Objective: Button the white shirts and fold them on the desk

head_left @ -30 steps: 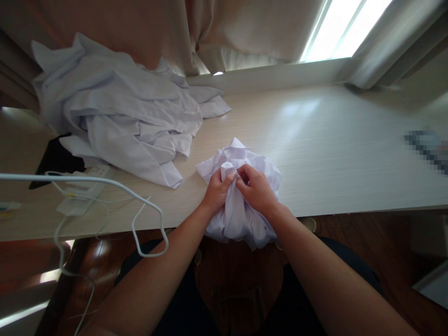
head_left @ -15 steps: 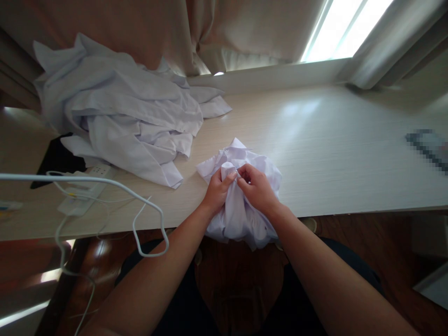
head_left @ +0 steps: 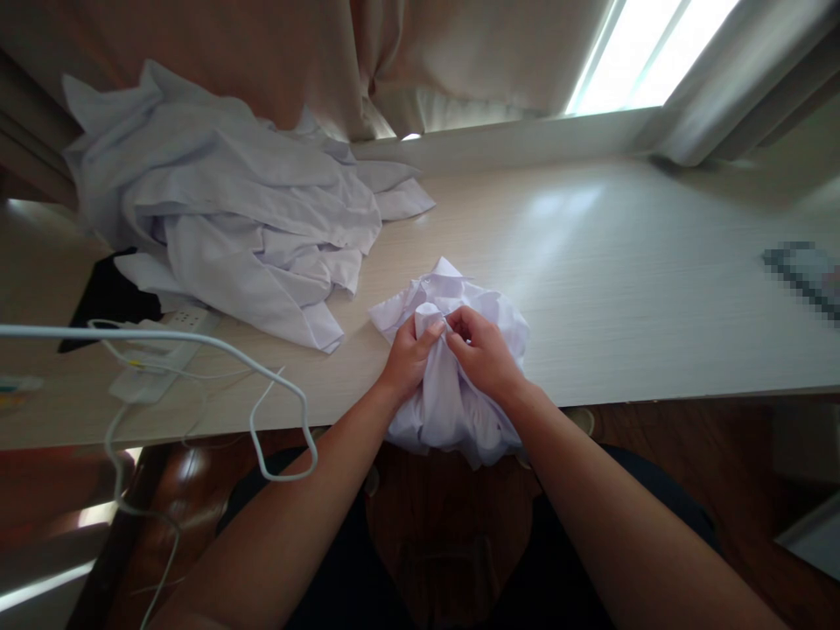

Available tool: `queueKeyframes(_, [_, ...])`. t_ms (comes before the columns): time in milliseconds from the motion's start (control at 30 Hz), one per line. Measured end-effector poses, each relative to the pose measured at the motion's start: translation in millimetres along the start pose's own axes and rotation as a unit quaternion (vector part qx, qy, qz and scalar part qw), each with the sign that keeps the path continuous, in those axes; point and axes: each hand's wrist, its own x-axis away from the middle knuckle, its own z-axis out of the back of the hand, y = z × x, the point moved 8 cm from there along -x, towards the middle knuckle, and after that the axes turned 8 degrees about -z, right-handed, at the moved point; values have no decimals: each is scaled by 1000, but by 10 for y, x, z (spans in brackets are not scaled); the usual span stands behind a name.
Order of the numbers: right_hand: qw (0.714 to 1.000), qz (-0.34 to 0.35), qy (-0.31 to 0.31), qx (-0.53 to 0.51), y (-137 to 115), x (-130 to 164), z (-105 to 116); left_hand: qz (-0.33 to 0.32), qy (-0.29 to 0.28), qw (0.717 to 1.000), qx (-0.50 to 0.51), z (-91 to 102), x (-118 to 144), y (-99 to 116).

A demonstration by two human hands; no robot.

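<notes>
While daylight from the window (head_left: 647, 52) washes over it, the table (head_left: 623, 289) takes up most of the view, its pale wood bare on the right apart from a blurred patch near the edge that cannot be made out. Behind it hang curtains (head_left: 276, 52), bunched where they meet the sill.

On the far left of the table lies a pile of white clothes (head_left: 223, 210), loose and crumpled, one garment over another, well apart from the hands. It spills partly over a dark cloth (head_left: 108, 297) and sits just beside a power strip (head_left: 161, 346), from which a white cable (head_left: 276, 411) loops off the near edge and hangs below.

At the near edge, in front of the person, is a white shirt (head_left: 452, 385). Half of it rests on the table and half droops over the edge toward the lap, likely so the worked part stays supported and close to the eyes.

Both hands meet on top of it. The left hand (head_left: 410, 359) is closed on a small raised fold, thumb against fingers. The right hand (head_left: 486, 354) pinches the cloth just beside it, fingertips nearly touching the left's; what lies between them, perhaps a button, is too small to tell.

No box, basket or other container shows.
</notes>
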Motion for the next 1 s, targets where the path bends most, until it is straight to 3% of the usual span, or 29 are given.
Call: queueKeyframes(1000, [1000, 3, 10, 21, -19, 16, -1, -10, 3, 1000, -16, 20, 0, -2])
